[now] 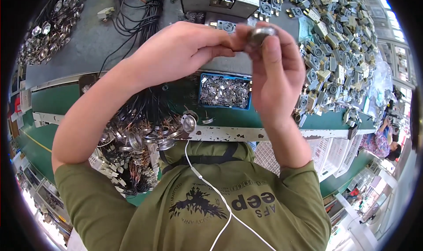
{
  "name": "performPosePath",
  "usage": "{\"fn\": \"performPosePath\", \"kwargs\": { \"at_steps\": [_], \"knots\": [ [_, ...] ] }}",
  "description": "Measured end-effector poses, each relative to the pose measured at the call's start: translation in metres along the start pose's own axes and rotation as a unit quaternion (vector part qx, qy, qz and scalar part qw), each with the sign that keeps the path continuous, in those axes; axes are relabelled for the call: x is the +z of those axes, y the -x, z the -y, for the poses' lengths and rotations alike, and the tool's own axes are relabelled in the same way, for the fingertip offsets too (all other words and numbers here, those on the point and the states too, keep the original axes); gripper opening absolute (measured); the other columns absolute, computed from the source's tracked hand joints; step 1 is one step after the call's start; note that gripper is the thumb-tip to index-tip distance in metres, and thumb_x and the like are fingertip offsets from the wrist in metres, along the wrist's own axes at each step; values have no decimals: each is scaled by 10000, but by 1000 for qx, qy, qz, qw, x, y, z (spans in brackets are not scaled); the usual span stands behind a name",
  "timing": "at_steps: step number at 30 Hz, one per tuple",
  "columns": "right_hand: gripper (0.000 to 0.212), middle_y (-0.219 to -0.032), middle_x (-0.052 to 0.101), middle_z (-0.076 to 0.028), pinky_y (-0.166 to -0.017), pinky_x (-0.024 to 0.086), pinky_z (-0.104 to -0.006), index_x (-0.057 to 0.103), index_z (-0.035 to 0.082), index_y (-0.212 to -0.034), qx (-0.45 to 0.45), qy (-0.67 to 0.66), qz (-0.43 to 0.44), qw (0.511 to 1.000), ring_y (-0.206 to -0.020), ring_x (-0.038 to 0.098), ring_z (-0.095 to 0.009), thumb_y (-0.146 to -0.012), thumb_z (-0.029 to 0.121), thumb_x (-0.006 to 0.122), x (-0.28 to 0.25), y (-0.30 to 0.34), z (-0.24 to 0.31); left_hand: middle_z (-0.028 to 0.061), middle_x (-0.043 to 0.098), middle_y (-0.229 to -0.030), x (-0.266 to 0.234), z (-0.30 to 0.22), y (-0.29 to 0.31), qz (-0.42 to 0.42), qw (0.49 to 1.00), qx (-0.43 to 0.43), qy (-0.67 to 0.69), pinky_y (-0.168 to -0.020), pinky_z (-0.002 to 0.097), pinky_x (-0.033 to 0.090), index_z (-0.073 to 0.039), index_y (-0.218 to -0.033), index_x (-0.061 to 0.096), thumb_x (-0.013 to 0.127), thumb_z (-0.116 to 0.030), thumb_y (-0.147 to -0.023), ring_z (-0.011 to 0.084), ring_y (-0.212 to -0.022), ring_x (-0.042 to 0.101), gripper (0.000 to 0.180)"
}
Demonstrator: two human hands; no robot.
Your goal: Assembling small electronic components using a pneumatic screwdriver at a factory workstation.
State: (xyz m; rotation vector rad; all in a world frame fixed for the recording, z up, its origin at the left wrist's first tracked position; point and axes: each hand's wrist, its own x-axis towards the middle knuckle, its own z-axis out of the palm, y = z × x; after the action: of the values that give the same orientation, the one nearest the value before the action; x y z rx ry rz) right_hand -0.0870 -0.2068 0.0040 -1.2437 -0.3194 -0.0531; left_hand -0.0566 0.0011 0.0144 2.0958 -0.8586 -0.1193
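Note:
Above the bench, both of my hands meet near the top middle. Between the thumb and fingers of my right hand (280,75) is a small round metal cup (263,33), slightly blurred. My left hand (187,44) reaches in from the left, its thumb and forefinger pinched together right beside the cup; whatever they grip is hidden. Just behind the hands lies a grey plastic socket (226,26) with a round centre. Below them sits a blue tray (201,102) full of small metal clips.
A large heap of grey sockets (328,48) covers the right side. Black wires (150,17) run in a bundle at upper left. More metal cups (136,141) hang at the bench's front edge, others (48,35) lie far left. A metal box-shaped fixture (220,4) stands behind.

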Motion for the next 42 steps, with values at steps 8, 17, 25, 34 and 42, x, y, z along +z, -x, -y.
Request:
{"fn": "performPosePath", "kwargs": {
  "at_steps": [8,17,25,34,42],
  "knots": [
    [299,-995,708,-61,-868,566,-272,659,-12,-1296,260,252,224,905,-944,689,-113,-1089,176,553,-30,-30,24,37,583,-852,-19,-7,0,-5,932,140,-334,-748,361,530,-99,-968,653,674,-67,-759,228,-875,629,212],
    [386,-1035,720,-51,-847,568,-261,623,-4,-1376,146,249,117,950,-962,679,-87,-997,39,682,-29,0,27,15,612,-793,-11,-13,-5,-6,948,111,-300,-651,357,552,-109,-881,615,713,-246,-898,209,-783,668,170],
    [340,-1081,729,-60,-859,574,-282,639,-42,-1306,250,256,276,892,-958,682,-105,-991,77,693,-42,-27,25,19,596,-752,-2,-5,-3,27,946,129,-296,-635,362,547,-117,-915,627,724,-299,-889,223,-771,669,208],
    [293,-1099,745,-99,-818,528,-259,664,-2,-1284,3,221,-9,975,-931,659,-104,-993,22,639,-62,-38,47,83,742,-877,-39,-2,-36,42,979,-56,-190,-728,432,559,-180,-1325,624,654,-296,-984,300,-844,709,361],
    [519,-1245,696,-202,-842,600,-314,478,7,-1482,-366,319,-52,873,-1085,703,-209,-1034,229,618,-36,-101,84,130,752,-932,-10,25,-46,114,962,-123,-217,-776,479,568,-215,-1292,663,675,-311,-958,357,-896,723,349]
  ]
}}
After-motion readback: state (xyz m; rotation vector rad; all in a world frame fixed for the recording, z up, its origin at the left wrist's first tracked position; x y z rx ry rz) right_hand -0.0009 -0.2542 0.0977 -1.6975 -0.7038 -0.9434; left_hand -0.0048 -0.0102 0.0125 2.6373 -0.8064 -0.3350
